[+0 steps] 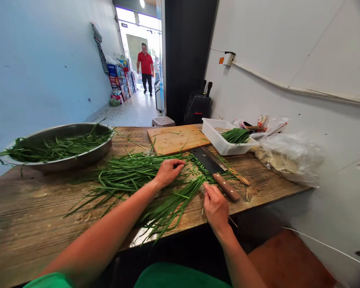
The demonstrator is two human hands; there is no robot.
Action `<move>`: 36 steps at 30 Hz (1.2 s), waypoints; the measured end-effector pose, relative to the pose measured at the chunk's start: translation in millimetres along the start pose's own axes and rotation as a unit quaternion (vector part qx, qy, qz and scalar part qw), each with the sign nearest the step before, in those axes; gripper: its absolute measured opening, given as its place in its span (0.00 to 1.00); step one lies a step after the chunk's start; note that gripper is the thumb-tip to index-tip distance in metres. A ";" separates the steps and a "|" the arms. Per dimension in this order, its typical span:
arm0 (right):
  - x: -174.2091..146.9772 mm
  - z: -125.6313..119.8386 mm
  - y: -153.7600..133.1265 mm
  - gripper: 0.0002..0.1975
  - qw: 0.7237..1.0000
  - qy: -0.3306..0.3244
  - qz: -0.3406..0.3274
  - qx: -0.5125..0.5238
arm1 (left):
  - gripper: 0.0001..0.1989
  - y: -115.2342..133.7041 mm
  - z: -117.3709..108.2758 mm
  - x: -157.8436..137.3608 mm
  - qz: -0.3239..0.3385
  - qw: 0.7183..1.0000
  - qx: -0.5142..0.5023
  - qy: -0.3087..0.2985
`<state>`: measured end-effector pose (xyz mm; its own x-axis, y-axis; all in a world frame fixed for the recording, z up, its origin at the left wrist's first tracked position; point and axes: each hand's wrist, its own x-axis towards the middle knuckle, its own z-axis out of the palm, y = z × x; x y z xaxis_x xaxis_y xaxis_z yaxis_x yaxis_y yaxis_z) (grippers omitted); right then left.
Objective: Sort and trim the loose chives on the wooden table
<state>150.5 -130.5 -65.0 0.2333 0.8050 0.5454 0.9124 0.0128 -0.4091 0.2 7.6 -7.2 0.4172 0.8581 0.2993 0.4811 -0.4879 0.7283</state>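
My left hand [169,172] is closed, thumb and fingertips pinched together, over the right end of a pile of long green chives [129,170]. What the pinch holds, if anything, is too small to make out. Beside the tips of a second bunch of chives [177,200], my right hand [215,204] is closed on a thin bamboo skewer [233,222], whose end sticks out behind the hand. A cleaver [208,162] with a wooden handle lies just beyond my right hand, over cut chive pieces. Several bamboo skewers [240,176] lie right of the cleaver.
A metal basin [78,158] of chives stands at the left. Behind lie a wooden cutting board [178,138], a white plastic tray [225,149] with chives and skewers, and a plastic bag [291,158]. A person in red [145,64] is by the doorway.
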 end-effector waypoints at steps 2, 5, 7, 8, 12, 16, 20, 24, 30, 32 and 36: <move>0.1 -0.2 0.0 0.16 1.000 0.001 -0.001 -0.004 | 0.12 0.1 0.0 -0.1 0.000 1.000 0.001 -0.001; 0.1 -0.2 0.2 0.16 1.000 -0.002 -0.002 -0.004 | 0.12 -1.0 0.3 -0.1 0.009 1.000 0.003 0.003; 0.1 0.1 0.4 0.16 1.000 -0.003 -0.002 0.001 | 0.12 -2.0 0.7 0.2 0.015 1.000 0.008 0.007; 0.1 0.3 0.5 0.16 1.000 -0.002 -0.003 0.002 | 0.11 -2.6 0.8 0.4 0.018 1.000 0.011 0.008; 0.3 0.2 0.0 0.16 1.000 0.001 -0.002 -0.002 | 0.11 -5.6 1.9 0.4 0.040 0.999 0.032 0.008; 0.3 -0.9 -0.9 0.16 1.000 -0.004 0.003 -0.003 | 0.11 -4.4 5.8 -4.0 0.091 0.994 0.053 -0.010; 0.4 -1.1 -0.8 0.16 1.000 -0.002 0.003 0.002 | 0.10 4.9 6.1 -9.5 0.185 0.972 0.058 -0.136; 0.6 -0.3 -0.6 0.16 1.000 0.008 0.011 0.007 | 0.11 5.9 -6.8 -5.2 0.167 0.974 0.143 -0.055; -0.1 0.3 -0.3 0.16 1.000 0.012 0.012 0.013 | 0.08 -7.8 -19.5 0.7 0.177 0.941 0.255 -0.133; -0.7 0.4 0.4 0.16 1.000 0.017 0.011 0.016 | 0.08 -9.9 -19.6 0.6 0.178 0.935 0.260 -0.162; -2.4 0.4 1.3 0.17 0.999 0.040 0.009 0.033 | 0.10 -11.7 -20.8 1.5 0.169 0.934 0.264 -0.173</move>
<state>151.0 -132.1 -67.1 0.2788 0.7552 0.5933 0.8839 0.0398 -0.4660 -20.8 18.0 -2.5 0.7937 0.5831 0.1732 0.5525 -0.8102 0.1960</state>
